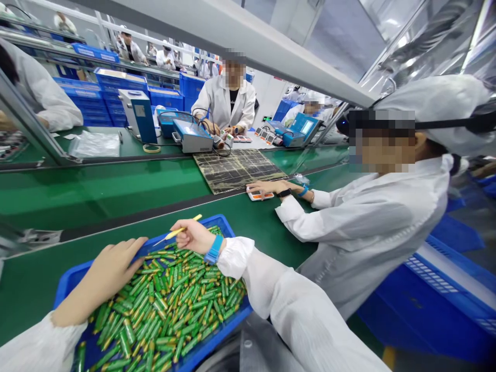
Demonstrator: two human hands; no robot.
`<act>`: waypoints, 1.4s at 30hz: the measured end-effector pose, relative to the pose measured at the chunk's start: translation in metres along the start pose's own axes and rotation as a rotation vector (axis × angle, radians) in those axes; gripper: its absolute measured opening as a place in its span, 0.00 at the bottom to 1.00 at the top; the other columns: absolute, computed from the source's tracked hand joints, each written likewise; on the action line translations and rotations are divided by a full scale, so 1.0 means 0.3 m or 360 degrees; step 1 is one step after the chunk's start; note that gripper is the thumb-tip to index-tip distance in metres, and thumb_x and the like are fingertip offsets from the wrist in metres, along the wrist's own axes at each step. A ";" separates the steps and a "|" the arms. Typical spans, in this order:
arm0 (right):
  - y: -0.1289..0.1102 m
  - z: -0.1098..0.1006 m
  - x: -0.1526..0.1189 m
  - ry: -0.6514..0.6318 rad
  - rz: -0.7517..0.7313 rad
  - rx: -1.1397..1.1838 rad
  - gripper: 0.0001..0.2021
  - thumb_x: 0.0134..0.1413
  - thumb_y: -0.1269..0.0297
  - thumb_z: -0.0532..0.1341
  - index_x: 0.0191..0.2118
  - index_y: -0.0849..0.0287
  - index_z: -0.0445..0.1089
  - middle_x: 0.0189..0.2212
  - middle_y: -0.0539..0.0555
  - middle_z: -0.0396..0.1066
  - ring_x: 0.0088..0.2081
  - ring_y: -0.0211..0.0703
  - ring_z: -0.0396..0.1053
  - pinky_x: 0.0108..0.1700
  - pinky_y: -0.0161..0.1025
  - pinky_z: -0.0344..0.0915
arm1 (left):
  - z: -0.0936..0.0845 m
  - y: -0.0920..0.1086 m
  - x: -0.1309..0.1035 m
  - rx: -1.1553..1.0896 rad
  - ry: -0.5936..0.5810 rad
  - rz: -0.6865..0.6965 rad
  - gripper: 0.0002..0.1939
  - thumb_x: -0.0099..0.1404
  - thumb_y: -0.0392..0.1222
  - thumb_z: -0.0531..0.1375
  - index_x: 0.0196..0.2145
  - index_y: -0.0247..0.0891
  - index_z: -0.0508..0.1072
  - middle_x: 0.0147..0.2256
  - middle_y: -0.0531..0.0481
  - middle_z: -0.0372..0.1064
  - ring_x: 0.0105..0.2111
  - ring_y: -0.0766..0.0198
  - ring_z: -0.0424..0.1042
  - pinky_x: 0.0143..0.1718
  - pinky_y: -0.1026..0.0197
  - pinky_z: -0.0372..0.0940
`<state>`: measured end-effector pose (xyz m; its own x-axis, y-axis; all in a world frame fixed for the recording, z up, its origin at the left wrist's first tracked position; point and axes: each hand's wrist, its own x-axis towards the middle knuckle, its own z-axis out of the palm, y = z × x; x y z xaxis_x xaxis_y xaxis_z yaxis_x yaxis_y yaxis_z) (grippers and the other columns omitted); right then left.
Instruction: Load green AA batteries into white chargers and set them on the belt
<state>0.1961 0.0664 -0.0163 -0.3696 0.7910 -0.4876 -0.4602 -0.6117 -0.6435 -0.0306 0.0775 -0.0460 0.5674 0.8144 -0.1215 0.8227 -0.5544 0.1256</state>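
In front of me a blue tray (65, 285) holds a heap of small green cylinders (176, 299) with gold-coloured ends. My left hand (116, 263) is palm down over the tray's far left part, its fingers stretched out and close to the rim. The fingertips of that hand are partly out of sight, and I see nothing held in it. Above the far side of the heap, my right hand (196, 236) grips a thin yellow-handled tool (173, 233). Its fine metal tip points left, towards my left hand. A blue band is round my right wrist.
To my right, a co-worker's hand (267, 187) rests on a white and orange device (259, 195). Beyond is a dark, gridded board (240, 169) on the green table (112, 187). Another person works behind blue instrument boxes (192, 137). Blue crates (420, 305) stand at right.
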 end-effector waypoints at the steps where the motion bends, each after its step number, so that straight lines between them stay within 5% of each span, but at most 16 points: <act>1: 0.001 -0.003 0.003 -0.0009 -0.0001 0.0002 0.17 0.52 0.74 0.55 0.17 0.57 0.51 0.08 0.40 0.48 0.14 0.27 0.41 0.18 0.29 0.43 | 0.000 0.000 0.000 0.0000 0.0004 -0.0004 0.33 0.66 0.50 0.39 0.60 0.31 0.64 0.54 0.38 0.69 0.53 0.48 0.69 0.51 0.47 0.62; 6: 0.011 -0.005 0.009 -0.0022 -0.0068 -0.0044 0.16 0.49 0.73 0.58 0.17 0.57 0.52 0.09 0.40 0.49 0.14 0.26 0.41 0.18 0.29 0.42 | 0.012 -0.008 0.003 -0.0015 0.0060 0.0000 0.34 0.66 0.51 0.38 0.60 0.30 0.65 0.54 0.37 0.69 0.52 0.48 0.70 0.50 0.47 0.63; 10: 0.023 0.006 0.005 0.0184 -0.0572 -0.0261 0.12 0.47 0.68 0.65 0.23 0.58 0.59 0.14 0.40 0.58 0.15 0.27 0.47 0.19 0.29 0.44 | 0.019 -0.014 0.009 -0.0028 0.0071 0.0004 0.35 0.66 0.52 0.38 0.59 0.30 0.66 0.53 0.37 0.70 0.51 0.47 0.70 0.51 0.46 0.63; 13: 0.014 -0.004 -0.002 0.0297 -0.1040 -0.0761 0.10 0.58 0.55 0.61 0.37 0.56 0.68 0.25 0.45 0.70 0.19 0.30 0.59 0.24 0.30 0.55 | 0.018 -0.015 0.009 -0.0039 0.0078 0.0004 0.35 0.65 0.52 0.39 0.60 0.30 0.66 0.54 0.37 0.69 0.52 0.47 0.70 0.51 0.46 0.63; 16: -0.022 -0.039 -0.006 0.0494 -0.1233 -0.1700 0.14 0.67 0.52 0.51 0.45 0.52 0.69 0.33 0.51 0.73 0.30 0.38 0.70 0.37 0.36 0.63 | 0.017 -0.016 0.007 -0.0049 0.0088 0.0014 0.34 0.65 0.52 0.39 0.59 0.29 0.66 0.54 0.36 0.70 0.52 0.46 0.70 0.50 0.45 0.64; 18: -0.051 -0.070 0.001 0.0847 -0.1173 -0.2298 0.13 0.67 0.54 0.52 0.44 0.54 0.69 0.38 0.55 0.74 0.43 0.47 0.71 0.46 0.42 0.62 | 0.019 -0.016 0.005 -0.0050 0.0120 0.0026 0.33 0.65 0.51 0.40 0.59 0.30 0.67 0.53 0.36 0.70 0.51 0.46 0.71 0.49 0.45 0.64; 21: -0.087 -0.112 0.029 0.1214 -0.0765 -0.2718 0.12 0.62 0.57 0.58 0.46 0.58 0.67 0.48 0.63 0.70 0.55 0.58 0.64 0.52 0.52 0.60 | 0.023 -0.018 0.004 -0.0055 0.0165 0.0053 0.31 0.66 0.50 0.42 0.58 0.31 0.67 0.52 0.36 0.71 0.50 0.46 0.72 0.49 0.45 0.65; 24: -0.107 -0.137 0.063 0.1140 -0.0459 -0.2769 0.15 0.57 0.61 0.59 0.49 0.59 0.64 0.49 0.66 0.70 0.54 0.62 0.64 0.51 0.56 0.61 | 0.027 -0.021 0.002 -0.0071 0.0178 0.0071 0.29 0.67 0.49 0.43 0.57 0.32 0.67 0.53 0.36 0.71 0.50 0.45 0.72 0.49 0.44 0.65; 30: -0.116 -0.146 0.106 0.0856 -0.0600 -0.2811 0.10 0.56 0.63 0.59 0.45 0.54 0.65 0.41 0.57 0.74 0.48 0.53 0.69 0.49 0.47 0.61 | 0.020 -0.017 0.001 -0.0052 0.0190 0.0092 0.28 0.67 0.48 0.44 0.57 0.32 0.66 0.54 0.35 0.70 0.50 0.45 0.72 0.49 0.44 0.65; 33: -0.112 -0.139 0.114 0.1061 -0.0691 -0.2774 0.11 0.59 0.63 0.57 0.47 0.55 0.63 0.44 0.61 0.73 0.52 0.56 0.67 0.52 0.51 0.60 | 0.017 -0.014 0.000 -0.0025 0.0175 0.0093 0.27 0.68 0.48 0.44 0.58 0.32 0.66 0.54 0.36 0.70 0.52 0.45 0.71 0.49 0.45 0.65; 36: -0.113 -0.127 0.118 0.1385 -0.0486 -0.2617 0.18 0.57 0.61 0.60 0.51 0.60 0.60 0.54 0.71 0.66 0.59 0.65 0.61 0.53 0.61 0.59 | 0.025 -0.020 -0.001 -0.0024 0.0209 0.0123 0.27 0.68 0.48 0.44 0.58 0.33 0.66 0.54 0.36 0.70 0.52 0.44 0.71 0.48 0.45 0.65; 39: -0.124 -0.128 0.119 0.1281 -0.0267 -0.2519 0.22 0.49 0.64 0.66 0.50 0.62 0.61 0.56 0.74 0.63 0.56 0.66 0.64 0.49 0.56 0.63 | 0.032 -0.027 -0.002 -0.0024 0.0230 0.0155 0.26 0.68 0.48 0.45 0.57 0.33 0.66 0.54 0.36 0.69 0.52 0.44 0.71 0.48 0.46 0.65; 42: -0.135 -0.142 0.116 0.1117 -0.0407 -0.2550 0.22 0.44 0.66 0.68 0.45 0.59 0.62 0.52 0.67 0.68 0.52 0.58 0.68 0.48 0.47 0.64 | 0.024 -0.024 -0.005 -0.0015 0.0197 0.0148 0.26 0.68 0.47 0.44 0.58 0.33 0.65 0.54 0.36 0.69 0.52 0.45 0.70 0.48 0.46 0.64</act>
<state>0.2364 0.1193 -0.0324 0.1605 0.9752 -0.1525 0.8829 -0.2109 -0.4195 -0.0372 0.0791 -0.0539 0.6321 0.7748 0.0134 0.7660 -0.6274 0.1398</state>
